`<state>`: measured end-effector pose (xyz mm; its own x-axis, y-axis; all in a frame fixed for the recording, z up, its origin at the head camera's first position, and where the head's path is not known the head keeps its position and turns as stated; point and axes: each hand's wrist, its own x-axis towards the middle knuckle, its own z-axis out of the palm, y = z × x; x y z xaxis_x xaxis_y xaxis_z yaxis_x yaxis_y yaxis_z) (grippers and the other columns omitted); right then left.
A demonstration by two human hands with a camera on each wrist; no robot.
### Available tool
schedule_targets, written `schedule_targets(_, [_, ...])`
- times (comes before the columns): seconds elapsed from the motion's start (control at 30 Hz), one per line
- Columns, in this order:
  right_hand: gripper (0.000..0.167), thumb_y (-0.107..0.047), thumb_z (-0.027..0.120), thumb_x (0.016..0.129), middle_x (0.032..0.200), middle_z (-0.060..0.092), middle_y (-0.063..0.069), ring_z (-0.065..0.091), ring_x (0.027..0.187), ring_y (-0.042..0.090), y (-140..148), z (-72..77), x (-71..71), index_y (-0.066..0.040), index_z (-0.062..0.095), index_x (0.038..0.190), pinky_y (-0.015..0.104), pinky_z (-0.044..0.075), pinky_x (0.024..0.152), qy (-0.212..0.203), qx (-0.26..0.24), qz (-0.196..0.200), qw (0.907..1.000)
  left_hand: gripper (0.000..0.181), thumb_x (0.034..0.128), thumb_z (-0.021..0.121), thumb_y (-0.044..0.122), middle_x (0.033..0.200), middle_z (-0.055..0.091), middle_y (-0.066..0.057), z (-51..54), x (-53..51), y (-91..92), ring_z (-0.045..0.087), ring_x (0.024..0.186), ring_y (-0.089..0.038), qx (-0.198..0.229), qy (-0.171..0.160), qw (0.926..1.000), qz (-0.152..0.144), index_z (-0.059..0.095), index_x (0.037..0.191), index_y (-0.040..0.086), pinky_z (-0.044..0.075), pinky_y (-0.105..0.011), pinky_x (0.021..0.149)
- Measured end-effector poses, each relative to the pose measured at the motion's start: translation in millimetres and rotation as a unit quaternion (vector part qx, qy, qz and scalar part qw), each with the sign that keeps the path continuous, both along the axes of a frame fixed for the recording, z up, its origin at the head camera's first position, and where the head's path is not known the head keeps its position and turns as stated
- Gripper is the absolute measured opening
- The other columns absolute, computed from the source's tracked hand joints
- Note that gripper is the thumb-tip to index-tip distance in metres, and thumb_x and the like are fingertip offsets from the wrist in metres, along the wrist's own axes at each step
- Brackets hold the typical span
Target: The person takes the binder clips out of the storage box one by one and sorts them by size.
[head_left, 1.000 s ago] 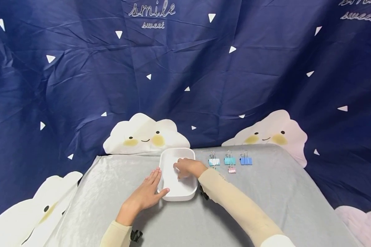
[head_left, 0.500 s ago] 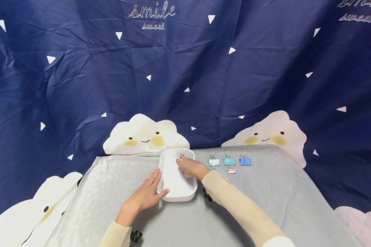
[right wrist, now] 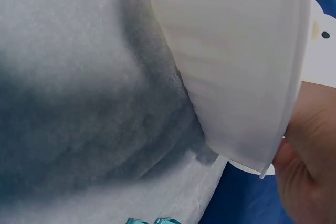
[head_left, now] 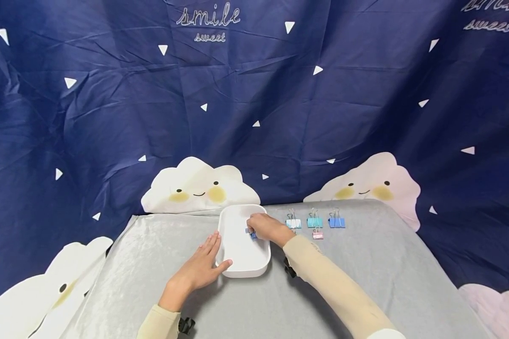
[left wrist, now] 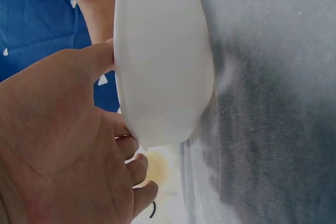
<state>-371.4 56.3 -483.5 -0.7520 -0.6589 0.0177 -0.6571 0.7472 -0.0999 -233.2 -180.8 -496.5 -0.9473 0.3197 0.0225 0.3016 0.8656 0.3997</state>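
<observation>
A white rectangular box (head_left: 237,254) stands on the grey cloth. My left hand (head_left: 198,264) rests along its left rim, fingers extended and thumb at the near left corner; the left wrist view shows thumb and fingertips touching the box wall (left wrist: 163,61). Inside the box's right half, my curled right hand (head_left: 266,227) holds a small blue binder clip (head_left: 253,234), mostly covered by the fingers. In the right wrist view, that hand (right wrist: 310,166) reaches over the rim and the clip is hidden behind the wall.
Right of the box lie a white-and-blue binder clip (head_left: 293,223), a teal one (head_left: 315,222), a blue one (head_left: 337,222) and a small pink one (head_left: 317,234). A dark blue curtain (head_left: 237,127) hangs behind the table's far edge.
My right hand has drawn back to the right within the box, and a blue binder clip now shows under its fingers. The left hand and the box have stayed in place.
</observation>
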Motion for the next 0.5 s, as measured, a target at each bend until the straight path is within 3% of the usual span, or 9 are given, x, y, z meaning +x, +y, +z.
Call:
schedule_targets(0.3, [0.03, -0.001, 0.079, 0.086, 0.082, 0.053, -0.006, 0.05, 0.073, 0.009, 4.1, 0.5, -5.8, -0.019, 0.056, 0.077, 0.023, 0.046, 0.066, -0.003, -0.053, 0.015, 0.9985, 0.091, 0.107, 0.052, 0.059, 0.178, 0.017, -0.018, -2.3, -1.1, -0.4, 0.018, 0.166, -0.038, -0.003, -0.001, 1.0, 0.003, 0.023, 0.168, -0.002, 0.022, -0.057, 0.135])
schedule_targets(0.5, [0.024, -0.005, 0.077, 0.089, 0.081, 0.053, -0.007, 0.049, 0.074, 0.008, 6.2, 1.3, -7.7, -0.018, 0.057, 0.086, 0.023, 0.043, 0.066, -0.002, -0.076, 0.036, 0.9965, 0.092, 0.1067, 0.051, 0.061, 0.179, 0.016, -0.018, -3.4, -1.6, -0.7, 0.018, 0.166, -0.037, -0.007, -0.003, 1.0, 0.003, 0.023, 0.168, -0.001, 0.022, -0.056, 0.135])
